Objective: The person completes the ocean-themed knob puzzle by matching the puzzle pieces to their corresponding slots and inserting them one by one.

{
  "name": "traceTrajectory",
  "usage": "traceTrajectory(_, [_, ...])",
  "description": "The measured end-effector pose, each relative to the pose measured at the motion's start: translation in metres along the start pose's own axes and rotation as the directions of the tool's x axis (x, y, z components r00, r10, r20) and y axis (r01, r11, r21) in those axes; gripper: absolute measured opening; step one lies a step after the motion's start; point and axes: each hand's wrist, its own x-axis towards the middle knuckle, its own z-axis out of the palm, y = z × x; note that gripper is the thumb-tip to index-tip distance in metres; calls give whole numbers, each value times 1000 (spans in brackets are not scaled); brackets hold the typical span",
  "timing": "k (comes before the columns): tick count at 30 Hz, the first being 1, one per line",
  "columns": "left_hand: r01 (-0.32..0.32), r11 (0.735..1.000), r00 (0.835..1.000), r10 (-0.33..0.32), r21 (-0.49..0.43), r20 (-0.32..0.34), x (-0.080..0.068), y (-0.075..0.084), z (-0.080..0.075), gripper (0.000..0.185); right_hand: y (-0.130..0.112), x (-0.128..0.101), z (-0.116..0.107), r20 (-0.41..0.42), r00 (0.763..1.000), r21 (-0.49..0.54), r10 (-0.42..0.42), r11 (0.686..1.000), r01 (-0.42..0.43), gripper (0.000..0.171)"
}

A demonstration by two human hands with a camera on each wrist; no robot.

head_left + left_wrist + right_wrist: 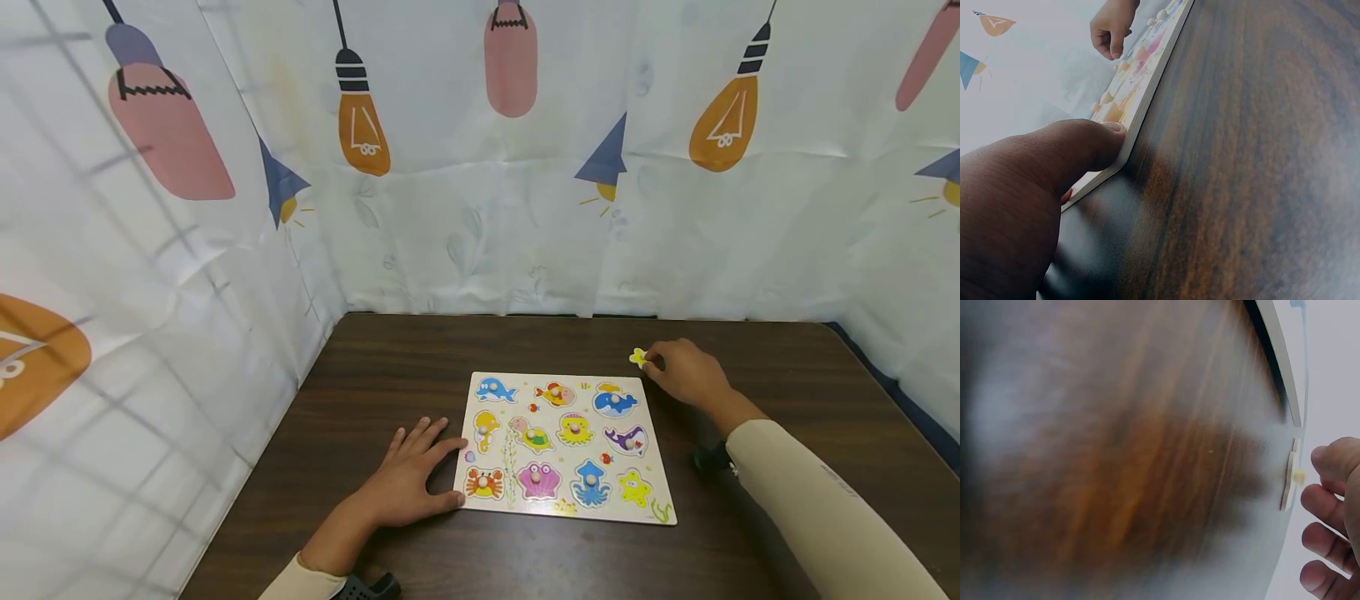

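Observation:
A white wooden knob puzzle board point(517, 392) with several sea animals lies on the dark table. My left hand point(408, 475) spreads its fingers beside it, with thumb and forefinger touching the board's left edge; the left wrist view shows the thumb point(1085, 147) on the corner. Past the board's upper right corner, my right hand point(684, 371) is at a small yellow puzzle piece point(637, 357), partly hidden by the fingers. In the right wrist view, this piece point(1289, 481) lies on the table, its knob level with the gap between thumb and forefinger, seemingly not touched.
The brown wood-grain table point(360, 367) extends around the board. A white curtain point(450, 233) printed with lamps hangs behind the table and along its left side. At the board's lower right is a yellow starfish picture point(635, 487) with no visible knob.

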Motion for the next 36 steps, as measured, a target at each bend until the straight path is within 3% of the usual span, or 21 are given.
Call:
traceTrajectory(17, [-6, 1000, 1000, 6, 6, -4, 1, 1, -1, 76, 4, 23, 6, 33, 997, 16, 64, 998, -64, 35])
traceTrajectory(26, [-6, 1000, 1000, 6, 2, 0, 1, 1, 1, 76, 5, 23, 4, 50, 999, 16, 21, 1000, -22, 25])
traceTrajectory(36, [-5, 1000, 1000, 5, 6, 5, 1, -1, 1, 77, 8, 8, -3, 52, 996, 14, -79, 997, 78, 15])
